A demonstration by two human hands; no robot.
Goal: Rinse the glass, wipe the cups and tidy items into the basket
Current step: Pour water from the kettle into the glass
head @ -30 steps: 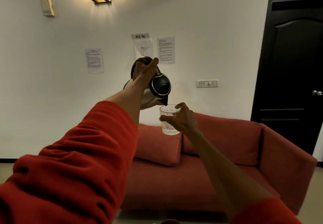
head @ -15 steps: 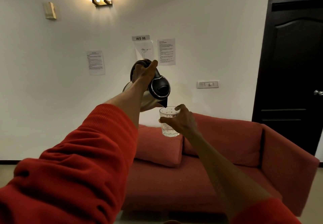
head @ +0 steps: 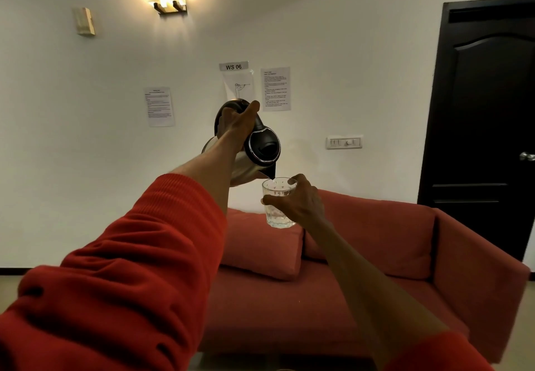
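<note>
Glass first: the clear faceted drinking glass [head: 278,207] is up in mid-air at centre frame, in front of the red fabric sofa [head: 376,254], and it stands upright. Sweeping across from the left, a red ribbed sleeve [head: 121,283] fills the lower corner and leads up to the left hand [head: 236,127], its grip clamped around the black handle of a steel electric kettle with a black lid [head: 254,153]. That kettle is tipped forward and to the right, black spout pointing down just over the rim of the glass, almost touching it. Whether water is running from the spout, too fine to tell. Now to the right: the right hand [head: 301,204] has its grip wrapped around the far side of the glass, thumb across the front. Far right, a dark wooden door [head: 486,127], shut, in the white wall.
</note>
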